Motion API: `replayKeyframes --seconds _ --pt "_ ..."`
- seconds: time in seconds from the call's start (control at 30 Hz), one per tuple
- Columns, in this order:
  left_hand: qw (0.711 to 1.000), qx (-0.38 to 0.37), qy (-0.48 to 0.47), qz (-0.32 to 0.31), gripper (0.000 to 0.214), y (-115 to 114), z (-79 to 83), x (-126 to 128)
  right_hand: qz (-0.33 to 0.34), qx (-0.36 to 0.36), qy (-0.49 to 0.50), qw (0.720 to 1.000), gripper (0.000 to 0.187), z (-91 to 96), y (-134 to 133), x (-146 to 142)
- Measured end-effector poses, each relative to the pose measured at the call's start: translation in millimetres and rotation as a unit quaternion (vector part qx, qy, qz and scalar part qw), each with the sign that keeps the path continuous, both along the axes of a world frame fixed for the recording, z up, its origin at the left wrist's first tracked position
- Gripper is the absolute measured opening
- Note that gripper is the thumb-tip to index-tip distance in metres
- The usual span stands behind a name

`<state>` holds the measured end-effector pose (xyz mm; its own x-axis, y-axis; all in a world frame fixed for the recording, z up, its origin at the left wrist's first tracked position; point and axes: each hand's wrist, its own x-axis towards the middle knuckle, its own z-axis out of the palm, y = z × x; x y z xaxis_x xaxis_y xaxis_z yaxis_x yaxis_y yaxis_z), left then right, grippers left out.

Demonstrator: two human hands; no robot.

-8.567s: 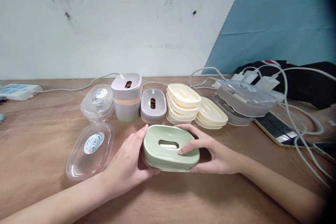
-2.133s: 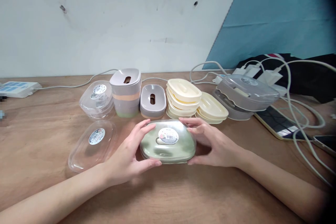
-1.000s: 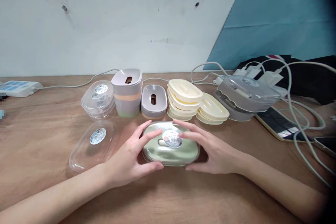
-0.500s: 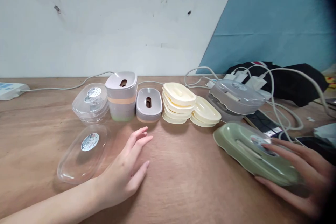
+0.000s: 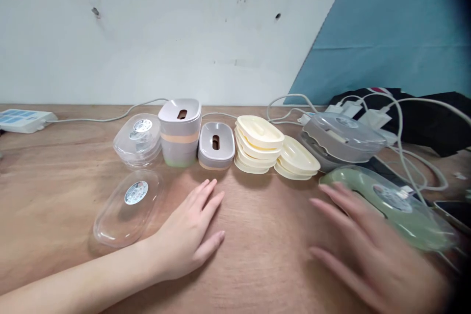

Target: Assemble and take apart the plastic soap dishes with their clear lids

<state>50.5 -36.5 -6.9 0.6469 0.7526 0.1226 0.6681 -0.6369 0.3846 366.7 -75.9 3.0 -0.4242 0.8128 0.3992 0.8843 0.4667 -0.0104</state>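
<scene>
Moved since earlier frame: green box (image 5: 349,179), half a second ago in the right hand's grasp at the right, now lies a little further back, with the right hand (image 5: 382,252) drawn leftward off it.
Green box finish: pale green, rounded corners, pale slot in the top, partly covered by fingers.
Lid (image 5: 423,228): clear, glossy, over the green box; oval label (image 5: 393,198) on top, print too small to read.
Green box location: right side of the table (image 5: 265,255), just in front of the grey boxes (image 5: 346,140); whether it rests flat cannot be told.
Right hand: blurred by motion, fingers spread, thumb well apart, grip released; overlaps the box's near left edge in view, contact cannot be told.
Left hand (image 5: 189,230): palm down, fingers loosely extended, thumb apart, grasping nothing; low over the table, in front of the small lilac box (image 5: 217,141); contact with the table cannot be confirmed.
Beside left forearm: loose clear cover (image 5: 123,218), label upward.
Green box facing: top and label up.
Green box long axis: slanting from far left to near right, one end toward the cream stack (image 5: 297,157), the other toward the phone (image 5: 456,211) at the right edge.
</scene>
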Motion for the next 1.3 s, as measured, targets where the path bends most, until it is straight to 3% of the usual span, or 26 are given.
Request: replayKeyframes --seconds 0.13,0.3,1.3 --pt "0.997 -0.004 0.073 -0.003 0.064 0.8 4.0 -1.0 0.120 -0.115 -0.042 0.985 0.062 -7.3 24.8 -65.3" --pt "0.993 -0.029 0.112 0.024 0.069 2.2 11.6 -2.4 0.143 -0.190 -0.043 0.970 0.055 -5.0 62.4 -105.3" --pt "0.994 0.002 0.114 0.004 0.062 9.1 9.5 -5.8 0.164 -0.188 -0.012 0.968 0.051 -3.9 63.8 -103.6"
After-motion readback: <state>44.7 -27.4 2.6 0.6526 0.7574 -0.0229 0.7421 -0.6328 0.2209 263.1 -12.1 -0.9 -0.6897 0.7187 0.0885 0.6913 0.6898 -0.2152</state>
